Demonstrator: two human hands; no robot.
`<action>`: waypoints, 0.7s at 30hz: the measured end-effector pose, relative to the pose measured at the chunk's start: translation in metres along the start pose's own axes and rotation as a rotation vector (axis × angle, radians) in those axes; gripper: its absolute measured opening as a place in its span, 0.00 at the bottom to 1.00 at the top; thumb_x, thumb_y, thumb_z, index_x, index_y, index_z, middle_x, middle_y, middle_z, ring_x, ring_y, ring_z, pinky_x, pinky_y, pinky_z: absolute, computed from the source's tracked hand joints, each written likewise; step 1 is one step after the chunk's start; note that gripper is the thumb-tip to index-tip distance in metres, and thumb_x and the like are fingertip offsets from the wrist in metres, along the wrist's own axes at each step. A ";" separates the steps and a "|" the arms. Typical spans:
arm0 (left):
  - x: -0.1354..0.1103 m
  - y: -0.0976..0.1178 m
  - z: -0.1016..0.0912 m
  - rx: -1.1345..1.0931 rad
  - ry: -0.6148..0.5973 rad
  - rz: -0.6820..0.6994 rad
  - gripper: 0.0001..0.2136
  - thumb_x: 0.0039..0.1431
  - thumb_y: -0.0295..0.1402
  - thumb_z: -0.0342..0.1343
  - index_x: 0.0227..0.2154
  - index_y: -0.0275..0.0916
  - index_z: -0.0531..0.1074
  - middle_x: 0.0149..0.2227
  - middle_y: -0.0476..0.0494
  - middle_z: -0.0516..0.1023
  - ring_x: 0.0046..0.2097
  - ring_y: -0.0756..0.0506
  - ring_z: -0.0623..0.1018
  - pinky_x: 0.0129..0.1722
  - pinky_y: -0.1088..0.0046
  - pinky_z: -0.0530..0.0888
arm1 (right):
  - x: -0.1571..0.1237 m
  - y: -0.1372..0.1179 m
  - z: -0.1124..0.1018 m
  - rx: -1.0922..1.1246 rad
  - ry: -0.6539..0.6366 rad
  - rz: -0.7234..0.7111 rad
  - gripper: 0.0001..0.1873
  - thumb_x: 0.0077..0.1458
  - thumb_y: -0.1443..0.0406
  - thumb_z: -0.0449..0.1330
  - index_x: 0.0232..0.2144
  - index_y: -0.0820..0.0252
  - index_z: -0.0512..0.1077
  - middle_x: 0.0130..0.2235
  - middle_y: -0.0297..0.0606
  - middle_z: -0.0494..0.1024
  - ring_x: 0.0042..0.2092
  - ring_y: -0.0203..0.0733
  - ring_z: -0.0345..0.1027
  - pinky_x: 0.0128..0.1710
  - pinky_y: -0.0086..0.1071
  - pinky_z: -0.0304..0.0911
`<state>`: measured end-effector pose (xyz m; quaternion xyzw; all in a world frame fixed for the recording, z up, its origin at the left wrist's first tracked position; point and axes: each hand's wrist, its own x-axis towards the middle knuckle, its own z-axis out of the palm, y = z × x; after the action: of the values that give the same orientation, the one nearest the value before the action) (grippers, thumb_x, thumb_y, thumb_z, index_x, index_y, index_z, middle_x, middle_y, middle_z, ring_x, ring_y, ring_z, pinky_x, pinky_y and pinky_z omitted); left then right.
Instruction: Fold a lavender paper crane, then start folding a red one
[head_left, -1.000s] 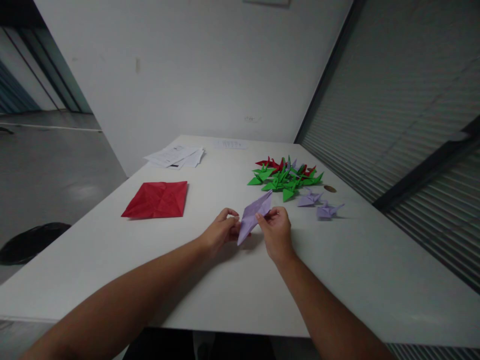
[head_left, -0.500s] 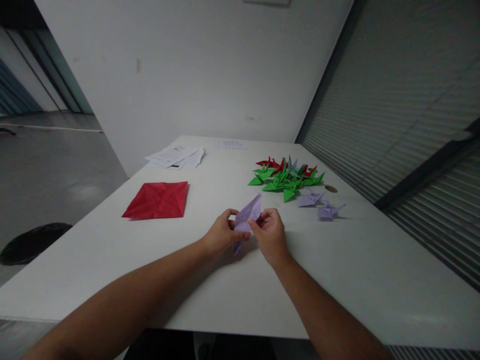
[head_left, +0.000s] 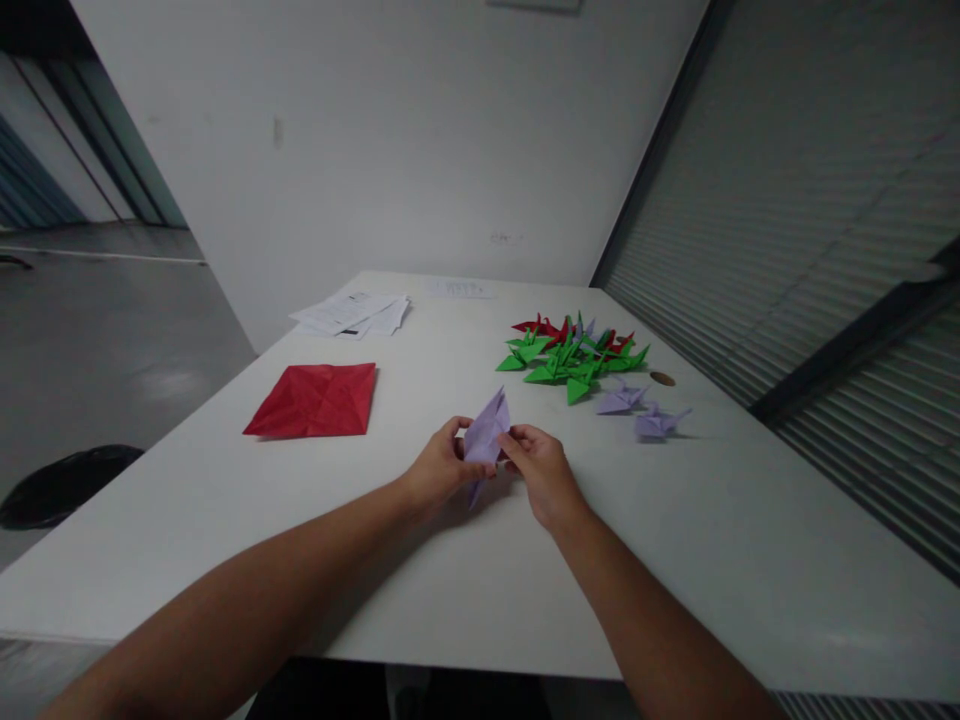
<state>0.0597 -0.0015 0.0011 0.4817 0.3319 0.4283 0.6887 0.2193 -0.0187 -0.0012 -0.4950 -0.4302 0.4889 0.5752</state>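
Observation:
A lavender sheet of origami paper (head_left: 486,436), folded into a long diamond shape, is held just above the white table (head_left: 420,590). My left hand (head_left: 444,462) grips its left side, thumb in front along the lower part and fingers behind. At its right edge my right hand (head_left: 541,468) pinches the paper between thumb and fingers. The lower tip of the paper pokes out below my left thumb. To the right of my hands sit two lavender paper cranes (head_left: 658,424), close together.
Several green paper cranes (head_left: 559,365) and red paper cranes (head_left: 551,328) cluster at the back right, beside a small brown disc (head_left: 662,378). Creased red paper (head_left: 319,402) lies on the left, with printed sheets (head_left: 352,313) behind it. A black bin bag (head_left: 67,485) stands off the left edge.
The top point of the lavender paper has swung left and its front face now shows wider. My right thumb and fingers have shifted slightly along its right edge.

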 end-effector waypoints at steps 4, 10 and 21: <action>0.001 -0.002 -0.002 -0.007 -0.014 0.021 0.29 0.39 0.24 0.73 0.43 0.36 0.65 0.34 0.44 0.81 0.33 0.47 0.80 0.34 0.73 0.74 | -0.002 -0.002 0.000 0.002 -0.087 0.069 0.21 0.47 0.50 0.69 0.27 0.64 0.75 0.26 0.37 0.76 0.27 0.36 0.66 0.26 0.29 0.54; 0.001 -0.003 -0.002 -0.050 -0.051 0.012 0.28 0.39 0.24 0.73 0.43 0.36 0.66 0.36 0.42 0.82 0.35 0.46 0.81 0.38 0.69 0.75 | -0.003 -0.002 0.001 0.160 -0.123 0.098 0.20 0.43 0.53 0.73 0.23 0.62 0.72 0.22 0.29 0.69 0.24 0.32 0.58 0.25 0.29 0.52; -0.001 -0.001 0.000 -0.008 -0.119 -0.031 0.21 0.39 0.28 0.74 0.38 0.32 0.76 0.34 0.41 0.81 0.33 0.48 0.78 0.36 0.72 0.71 | -0.001 0.002 0.001 -0.058 -0.038 -0.078 0.21 0.48 0.53 0.69 0.18 0.58 0.67 0.18 0.27 0.64 0.21 0.33 0.55 0.23 0.30 0.49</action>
<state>0.0595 -0.0021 -0.0003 0.4986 0.2959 0.3896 0.7156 0.2181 -0.0200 -0.0033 -0.4849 -0.4743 0.4626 0.5709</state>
